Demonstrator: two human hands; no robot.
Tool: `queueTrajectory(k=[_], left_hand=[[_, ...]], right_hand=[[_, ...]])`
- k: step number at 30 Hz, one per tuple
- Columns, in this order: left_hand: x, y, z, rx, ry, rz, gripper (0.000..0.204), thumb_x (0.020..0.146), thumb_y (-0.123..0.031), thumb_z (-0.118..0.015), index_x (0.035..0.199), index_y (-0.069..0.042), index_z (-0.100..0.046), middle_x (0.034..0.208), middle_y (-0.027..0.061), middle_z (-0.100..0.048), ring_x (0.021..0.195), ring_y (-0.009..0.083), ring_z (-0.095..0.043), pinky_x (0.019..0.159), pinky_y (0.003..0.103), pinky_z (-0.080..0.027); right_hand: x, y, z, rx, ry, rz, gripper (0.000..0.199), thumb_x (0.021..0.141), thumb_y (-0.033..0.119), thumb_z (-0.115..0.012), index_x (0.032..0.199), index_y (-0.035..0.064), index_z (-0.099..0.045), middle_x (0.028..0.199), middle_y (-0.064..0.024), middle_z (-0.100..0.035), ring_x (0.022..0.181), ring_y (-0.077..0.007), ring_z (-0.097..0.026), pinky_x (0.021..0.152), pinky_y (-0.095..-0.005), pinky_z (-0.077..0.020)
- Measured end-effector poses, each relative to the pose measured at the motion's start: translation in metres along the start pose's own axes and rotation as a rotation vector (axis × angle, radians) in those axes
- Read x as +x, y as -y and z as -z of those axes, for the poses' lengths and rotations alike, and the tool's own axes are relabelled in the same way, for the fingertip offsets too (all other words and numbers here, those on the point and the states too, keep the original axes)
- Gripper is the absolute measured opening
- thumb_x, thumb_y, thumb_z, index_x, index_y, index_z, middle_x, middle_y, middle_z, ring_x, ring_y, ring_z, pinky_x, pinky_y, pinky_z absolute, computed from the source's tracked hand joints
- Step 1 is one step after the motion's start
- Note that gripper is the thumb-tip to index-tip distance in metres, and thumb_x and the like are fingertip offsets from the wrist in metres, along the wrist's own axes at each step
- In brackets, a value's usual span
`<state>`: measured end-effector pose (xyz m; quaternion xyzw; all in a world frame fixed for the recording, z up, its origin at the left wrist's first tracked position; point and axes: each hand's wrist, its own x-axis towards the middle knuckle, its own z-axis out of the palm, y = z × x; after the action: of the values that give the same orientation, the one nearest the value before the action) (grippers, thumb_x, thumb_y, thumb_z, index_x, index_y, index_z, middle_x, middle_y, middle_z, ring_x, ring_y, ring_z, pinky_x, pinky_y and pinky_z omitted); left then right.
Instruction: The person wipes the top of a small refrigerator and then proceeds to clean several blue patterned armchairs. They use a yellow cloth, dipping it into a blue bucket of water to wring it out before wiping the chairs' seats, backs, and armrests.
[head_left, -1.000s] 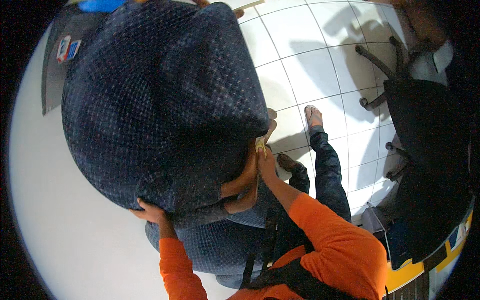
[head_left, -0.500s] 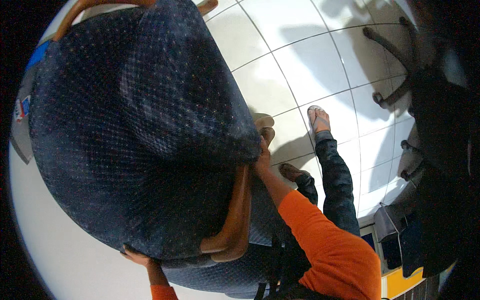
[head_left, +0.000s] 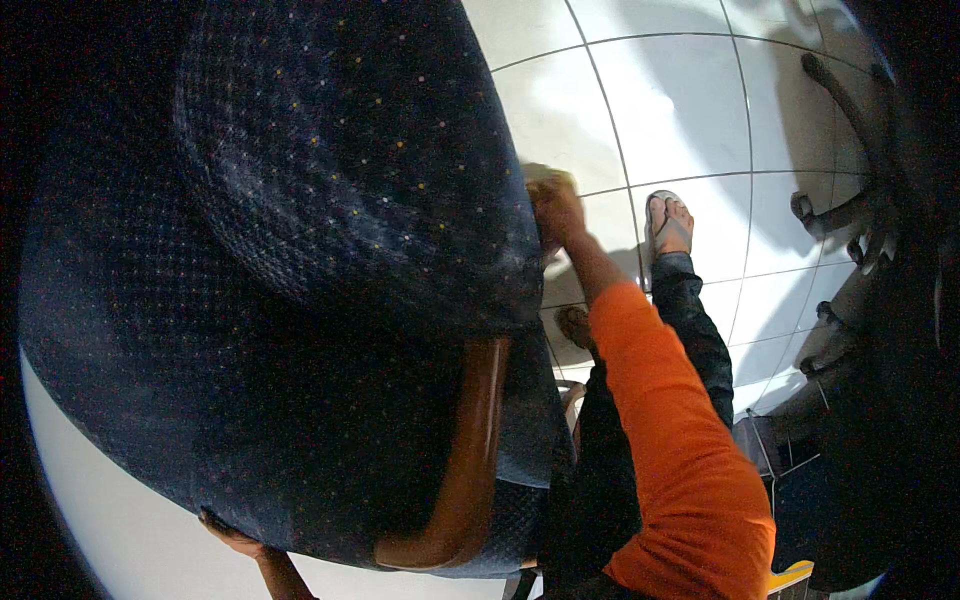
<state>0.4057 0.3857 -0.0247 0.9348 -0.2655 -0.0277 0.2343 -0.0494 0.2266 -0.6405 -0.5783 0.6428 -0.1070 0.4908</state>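
Observation:
A big upholstered chair [head_left: 300,400], dark blue with small light dots, fills the left half and looks tilted. Its brown wooden armrest [head_left: 478,430] runs down the near right side. At the chair's lower left edge, my left hand [head_left: 240,540] grips the cushioned rim, its fingers partly hidden by the fabric. My right hand [head_left: 562,215], slightly blurred, is closed round a wooden part at the chair's right edge; the cushion hides some of its fingers. The orange sleeve [head_left: 670,400] covers my right arm.
White floor tiles [head_left: 690,100] stretch to the right, where my sandalled foot [head_left: 670,222] stands. Dark chair legs with casters [head_left: 850,210] are at the far right. A pale wall or surface [head_left: 110,500] lies at lower left.
The chair has come closer and fills more of the view, its armrest shifting down. My right hand has moved farther up along its edge, and my left hand lower and to the left.

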Motion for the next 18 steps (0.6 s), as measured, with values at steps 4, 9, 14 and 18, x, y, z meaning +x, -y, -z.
queueTrajectory(k=[4,9,14,18], left_hand=[[0.005,-0.004,0.01,0.546,0.157,-0.729,0.089,0.075,-0.052,-0.07,0.142,-0.006,-0.034,0.146,0.0186,-0.035,0.129,0.0357,-0.041,0.109,0.053,-0.033],[-0.006,-0.005,0.005,0.167,0.107,-0.236,0.09,0.075,-0.049,-0.072,0.143,-0.005,-0.032,0.144,0.0192,-0.037,0.13,0.0355,-0.039,0.109,0.052,-0.032],[-0.007,-0.007,-0.007,0.245,-0.006,-0.218,0.09,0.079,-0.057,-0.065,0.143,-0.004,-0.031,0.141,0.0207,-0.039,0.129,0.0369,-0.039,0.109,0.054,-0.031],[-0.005,-0.003,-0.004,0.391,0.037,-0.333,0.093,0.078,-0.062,-0.063,0.144,-0.005,-0.029,0.144,0.0217,-0.036,0.132,0.0387,-0.037,0.112,0.054,-0.027]], right_hand=[[0.001,-0.003,-0.004,0.109,-0.038,-0.622,0.031,0.086,0.028,-0.059,0.104,0.0052,-0.068,0.098,-0.0153,-0.07,0.09,-0.0319,-0.067,0.083,-0.0429,-0.0525],[-0.057,0.014,-0.066,0.429,-0.22,-0.7,0.041,0.094,0.038,-0.049,0.105,0.0018,-0.065,0.094,-0.0227,-0.068,0.084,-0.0369,-0.067,0.076,-0.0474,-0.0522],[-0.165,0.076,0.006,1.529,0.298,-0.746,0.034,0.096,0.022,-0.054,0.125,0.0039,-0.055,0.115,-0.0096,-0.065,0.096,-0.022,-0.066,0.086,-0.0354,-0.0533],[-0.179,0.082,0.059,1.521,0.232,-1.07,0.033,0.096,0.017,-0.055,0.126,0.0023,-0.054,0.113,-0.0106,-0.065,0.093,-0.0207,-0.066,0.083,-0.0339,-0.0546]])
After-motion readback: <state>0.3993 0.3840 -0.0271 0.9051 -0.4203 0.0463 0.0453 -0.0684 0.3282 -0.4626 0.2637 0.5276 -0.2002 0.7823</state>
